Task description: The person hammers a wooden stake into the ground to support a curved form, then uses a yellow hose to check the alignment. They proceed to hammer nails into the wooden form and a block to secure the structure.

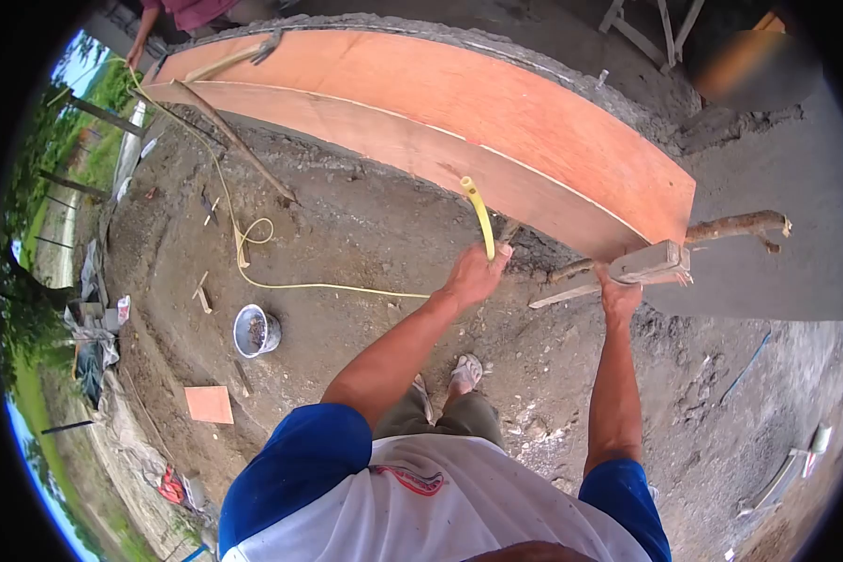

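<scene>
My left hand (476,276) is closed around a yellow hose (479,211), whose open end sticks up above my fist. My right hand (618,290) is raised against the near right corner of a long plywood form (496,103). Its fingers wrap the underside of a short piece of lumber (654,262) at that corner. The form is made of reddish boards set at an angle to each other. Behind the lumber, a rough wooden pole (740,226) juts out to the right.
Another person's hand (135,56) is at the form's far left end, by the thin hose. A bucket (256,331) stands on the dirt left of my feet, near a plywood scrap (209,405). A pole (234,140) leans on the form. A grey wall (777,206) rises at right.
</scene>
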### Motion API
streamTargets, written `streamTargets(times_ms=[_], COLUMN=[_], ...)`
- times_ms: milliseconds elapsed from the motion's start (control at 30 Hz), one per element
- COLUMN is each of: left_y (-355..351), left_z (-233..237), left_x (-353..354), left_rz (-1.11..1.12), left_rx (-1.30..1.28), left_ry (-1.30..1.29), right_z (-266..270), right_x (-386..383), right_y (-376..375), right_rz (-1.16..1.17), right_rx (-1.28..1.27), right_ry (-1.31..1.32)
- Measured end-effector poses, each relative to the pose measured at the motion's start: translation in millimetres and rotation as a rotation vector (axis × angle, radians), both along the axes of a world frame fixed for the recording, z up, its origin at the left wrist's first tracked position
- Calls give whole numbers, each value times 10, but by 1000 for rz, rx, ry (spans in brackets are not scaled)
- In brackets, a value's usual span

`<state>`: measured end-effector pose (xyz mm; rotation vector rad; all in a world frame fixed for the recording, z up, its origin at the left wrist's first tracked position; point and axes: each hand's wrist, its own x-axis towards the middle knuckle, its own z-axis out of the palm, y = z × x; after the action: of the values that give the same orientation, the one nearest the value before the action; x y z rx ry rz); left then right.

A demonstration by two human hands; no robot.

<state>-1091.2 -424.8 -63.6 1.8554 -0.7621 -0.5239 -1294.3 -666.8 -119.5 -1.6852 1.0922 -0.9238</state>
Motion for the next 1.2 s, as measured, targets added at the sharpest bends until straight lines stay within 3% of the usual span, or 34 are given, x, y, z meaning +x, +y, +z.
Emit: streamTargets(times_ms=[33,100,167,200,300,333,367,533,600,667,733,767,800,867,933,967,1033,1067,1200], left_y=[147,460,731,807,868,858,845,878,953,1059,1424,1604,1757,1978,2132,2188,2124,2043,1716], left_z=[165,628,1312,1733,2400,2559,2590,2464,2303,2198,2246,2273,2065,1564,1242,1076,875,810,1120], left_x=[45,165,216,223,299,340,384,1148,1618,2166,3385,3995,4682,5938,6965,7339,7754,7851,7755], left_rz=[6,-43,-149,-229,-420,-460,-451,-501,-621,-673,-627,-619,-449,11,182,221,305,294,169], left_rx=[130,-191,-479,-610,-937,-998,-1050,-1161,-1145,-1081,-668,-461,-293,97,509,579,731,796,1077], left_ry=[1,-180,-340,-408,-381,-386,-394,-521,-499,-586,-774,-888,-998,-871,-943,-999,-1086,-1083,-1010], right_z=[-120,159,-81,153,176,325,469,226,201,336,150,201,261,425,377,452,704,767,991], right_x=[-74,-22,-92,-11,15,125,237,125,232,119,-496,-436,-365,-333,-643,-533,-321,-242,-18], right_y=[-79,45,-87,47,110,262,368,200,208,200,-171,-119,-60,-66,-285,-270,-226,-195,12], right_rz=[-70,-48,-70,-80,-211,-249,-286,-541,-461,-353,-25,-78,-146,-258,-268,-332,-450,-489,-461], right_rx=[-74,24,-93,-85,-142,-213,-290,-267,-336,-410,-434,-260,-89,118,106,171,307,323,292], right_ry=[167,162,207,139,287,174,66,470,398,365,331,251,155,51,-6,-25,-50,-187,-145])
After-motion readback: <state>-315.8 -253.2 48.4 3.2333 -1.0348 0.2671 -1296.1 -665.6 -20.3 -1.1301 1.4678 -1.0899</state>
